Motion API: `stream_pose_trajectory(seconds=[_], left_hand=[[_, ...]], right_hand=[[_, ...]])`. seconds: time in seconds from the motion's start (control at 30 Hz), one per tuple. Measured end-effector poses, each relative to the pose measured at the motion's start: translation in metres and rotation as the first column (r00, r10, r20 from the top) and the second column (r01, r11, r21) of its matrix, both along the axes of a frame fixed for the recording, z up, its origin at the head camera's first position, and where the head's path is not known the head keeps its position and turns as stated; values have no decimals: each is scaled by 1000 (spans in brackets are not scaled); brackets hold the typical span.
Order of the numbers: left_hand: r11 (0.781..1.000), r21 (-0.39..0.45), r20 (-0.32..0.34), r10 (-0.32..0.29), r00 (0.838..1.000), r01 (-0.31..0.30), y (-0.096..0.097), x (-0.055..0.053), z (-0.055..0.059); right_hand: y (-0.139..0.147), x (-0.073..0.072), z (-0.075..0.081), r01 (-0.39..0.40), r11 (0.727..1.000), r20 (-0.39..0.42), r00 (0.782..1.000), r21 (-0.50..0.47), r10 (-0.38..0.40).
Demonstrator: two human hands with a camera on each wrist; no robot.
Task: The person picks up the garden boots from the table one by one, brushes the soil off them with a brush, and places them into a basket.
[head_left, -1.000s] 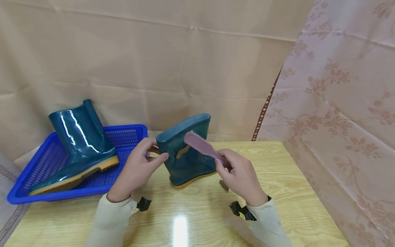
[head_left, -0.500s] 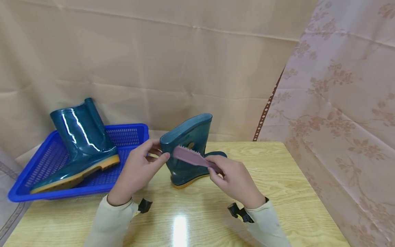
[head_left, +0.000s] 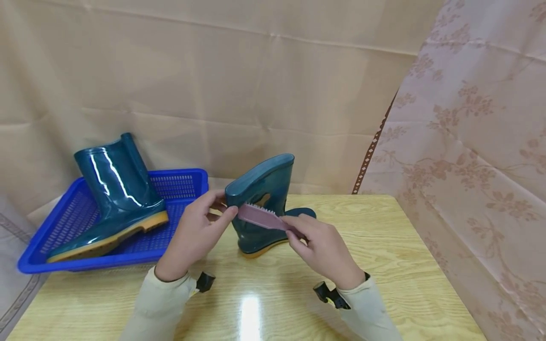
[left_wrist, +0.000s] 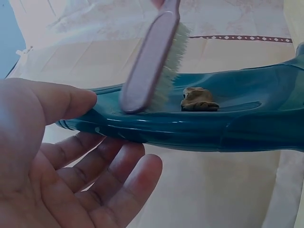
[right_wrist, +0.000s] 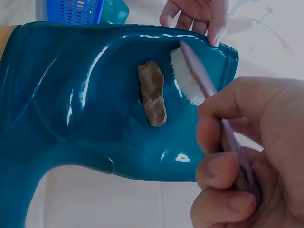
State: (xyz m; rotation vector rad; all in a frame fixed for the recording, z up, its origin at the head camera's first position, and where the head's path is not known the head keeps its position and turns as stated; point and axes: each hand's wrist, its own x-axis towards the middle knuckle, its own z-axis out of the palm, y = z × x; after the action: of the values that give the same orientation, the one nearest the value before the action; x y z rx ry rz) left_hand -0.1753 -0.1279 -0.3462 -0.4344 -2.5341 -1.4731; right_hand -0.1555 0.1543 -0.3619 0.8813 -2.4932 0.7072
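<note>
A dark green rubber boot (head_left: 279, 187) with a tan sole stands tilted on the table, its opening up. My left hand (head_left: 198, 232) grips the shaft near the rim, thumb on the near side and fingers behind. My right hand (head_left: 322, 244) holds a mauve brush (head_left: 260, 217) by its handle. In the right wrist view the white bristles (right_wrist: 184, 76) are at the shaft, between the rim and a brown, mud-like lump (right_wrist: 153, 95) stuck on the boot. The left wrist view shows the brush head (left_wrist: 147, 66) close against the boot; I cannot tell how firmly it presses.
On the left, a blue plastic basket (head_left: 185, 183) holds a second green boot (head_left: 115, 180), leaning with its toe towards the front left. Beneath is a wood-grain table (head_left: 375, 246). A beige cloth (head_left: 239, 71) hangs behind, and a flowered cloth (head_left: 482, 142) hangs at the right.
The brush has come down and left from its raised position onto the boot's shaft. A small brown piece seen below my right hand a second ago is out of sight. My left hand keeps its grip.
</note>
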Motion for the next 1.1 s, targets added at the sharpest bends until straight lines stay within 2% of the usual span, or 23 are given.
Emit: stream_pose_trajectory(seconds=[0.2, 0.37, 0.77, 0.83, 0.93, 1.03, 1.1], left_hand=[[1000, 6, -4, 10, 1000, -10, 1, 0, -1], [1000, 11, 3, 13, 1000, -13, 0, 0, -1], [1000, -3, 11, 14, 1000, -14, -4, -5, -3], [1000, 0, 12, 11, 1000, -11, -3, -5, -3], [1000, 6, 14, -1, 1000, 0, -1, -4, -1], [1000, 15, 26, -13, 1000, 12, 2, -2, 0], [1000, 16, 32, -20, 999, 19, 3, -2, 0]], right_hand=[[4, 1, 0, 103, 995, 78, 992, 12, -103], [8, 1, 2, 139, 990, 155, 978, 21, -140], [14, 0, 9, 150, 988, 139, 979, 27, -152], [13, 0, 10, 128, 992, 102, 986, 16, -129], [10, 0, 9, 39, 999, 16, 999, 20, -39], [8, -1, 6, -55, 996, -71, 996, 63, 60], [7, -1, 5, -79, 993, -97, 991, 91, 88]])
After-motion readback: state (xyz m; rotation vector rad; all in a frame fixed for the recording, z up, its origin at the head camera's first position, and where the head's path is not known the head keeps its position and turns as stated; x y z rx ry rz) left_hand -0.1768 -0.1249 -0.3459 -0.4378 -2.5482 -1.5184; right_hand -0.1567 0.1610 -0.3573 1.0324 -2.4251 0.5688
